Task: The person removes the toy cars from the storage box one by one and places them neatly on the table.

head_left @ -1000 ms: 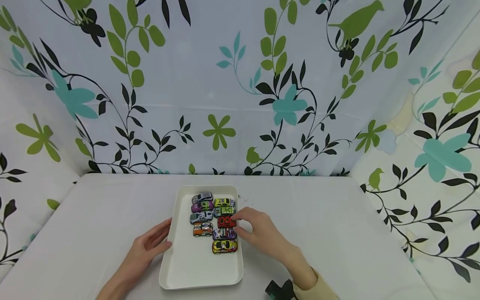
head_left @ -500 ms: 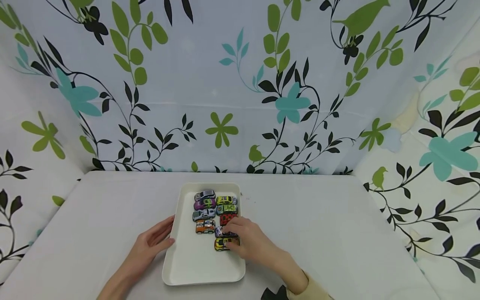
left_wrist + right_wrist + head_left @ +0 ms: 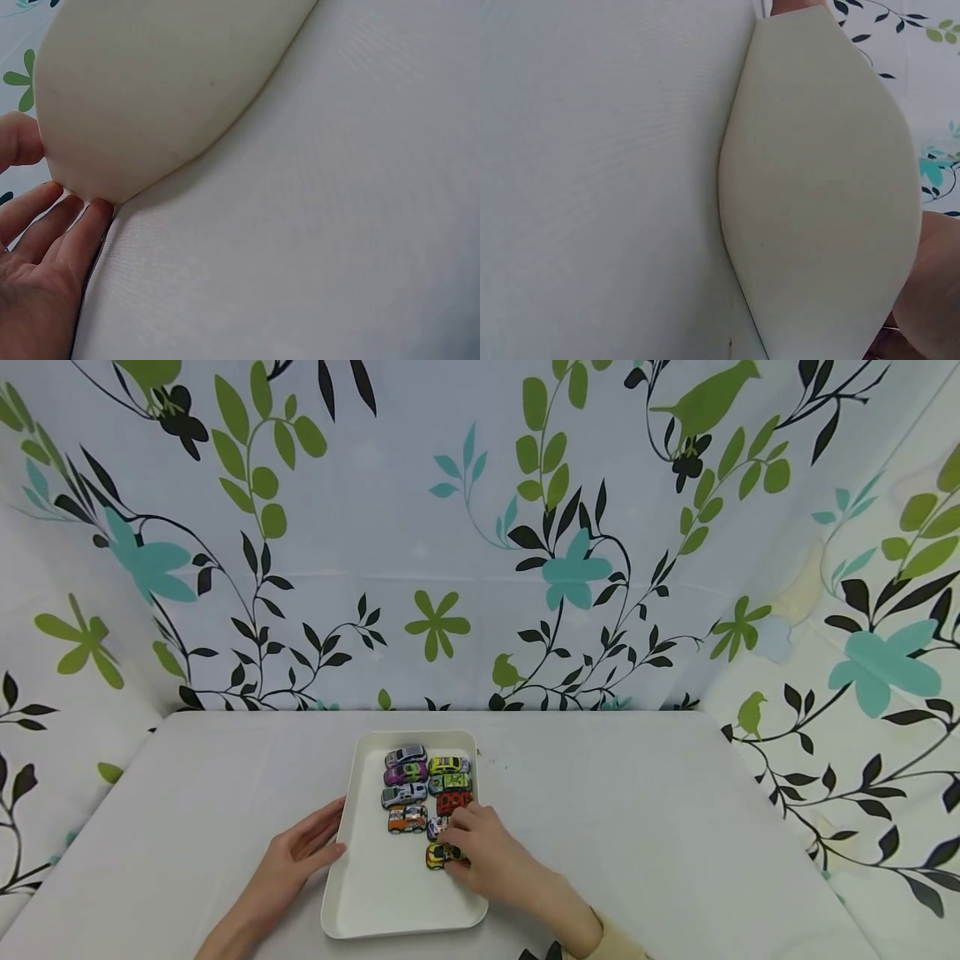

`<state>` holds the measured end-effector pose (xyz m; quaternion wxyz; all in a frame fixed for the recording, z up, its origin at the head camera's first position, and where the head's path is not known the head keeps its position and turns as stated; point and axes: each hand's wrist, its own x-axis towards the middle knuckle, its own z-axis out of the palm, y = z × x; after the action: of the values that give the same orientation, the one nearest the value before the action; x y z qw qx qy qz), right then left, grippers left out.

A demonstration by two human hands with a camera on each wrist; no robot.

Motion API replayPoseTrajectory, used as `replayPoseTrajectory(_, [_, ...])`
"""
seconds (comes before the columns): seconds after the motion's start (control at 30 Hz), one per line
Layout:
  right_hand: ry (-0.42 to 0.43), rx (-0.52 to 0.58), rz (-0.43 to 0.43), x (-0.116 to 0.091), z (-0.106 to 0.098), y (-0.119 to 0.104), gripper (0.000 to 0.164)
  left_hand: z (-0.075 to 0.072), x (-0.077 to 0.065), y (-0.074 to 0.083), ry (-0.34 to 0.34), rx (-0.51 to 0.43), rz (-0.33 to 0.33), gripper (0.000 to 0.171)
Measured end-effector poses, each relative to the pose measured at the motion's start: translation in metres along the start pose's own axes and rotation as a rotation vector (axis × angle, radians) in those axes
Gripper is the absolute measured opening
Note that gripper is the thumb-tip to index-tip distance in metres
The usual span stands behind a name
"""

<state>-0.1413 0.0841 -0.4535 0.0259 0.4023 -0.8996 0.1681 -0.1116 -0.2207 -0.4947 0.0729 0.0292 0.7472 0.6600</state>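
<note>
A white tray [image 3: 382, 893] holds several toy cars in two columns. My right hand [image 3: 495, 860] reaches over the tray's right rim, and its thumb and fingers pinch a yellow toy car [image 3: 437, 857] at the bottom of the right column. A purple-and-white toy car [image 3: 433, 828] just above it is partly covered by the fingers. Above that sits a red toy car [image 3: 450, 802]. My left hand [image 3: 296, 853] rests against the tray's left side with fairly straight fingers; in the left wrist view its fingertips touch the outer wall [image 3: 165, 97]. The right wrist view mostly shows the tray's outer wall [image 3: 817, 180].
An orange toy car [image 3: 407, 819] ends the left column, below silver-blue [image 3: 403, 795] and purple [image 3: 405, 773] ones. The white table [image 3: 637, 827] runs back to a leaf-patterned cloth [image 3: 375, 527]. Similar cloth hangs on both sides.
My right hand has moved from the red car down to the yellow car at the bottom of the right column. The left hand stays at the tray's side.
</note>
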Motion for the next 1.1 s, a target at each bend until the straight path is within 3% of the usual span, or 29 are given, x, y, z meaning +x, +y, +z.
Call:
replayPoseTrajectory(0.6, [0.082,0.032,-0.060,-0.003,-0.001,0.001,0.021,0.002,0.000,0.001,0.008,-0.021,-0.033,0.069])
replayPoseTrajectory(0.87, [0.122,0.121,0.019,-0.003,-0.017,0.004,0.025,0.002,0.001,0.002,0.009,-0.010,-0.041,0.069])
replayPoseTrajectory(1.1, [0.242,0.177,-0.001,-0.003,-0.028,0.018,0.026,0.001,0.002,0.003,0.020,0.014,-0.083,0.071])
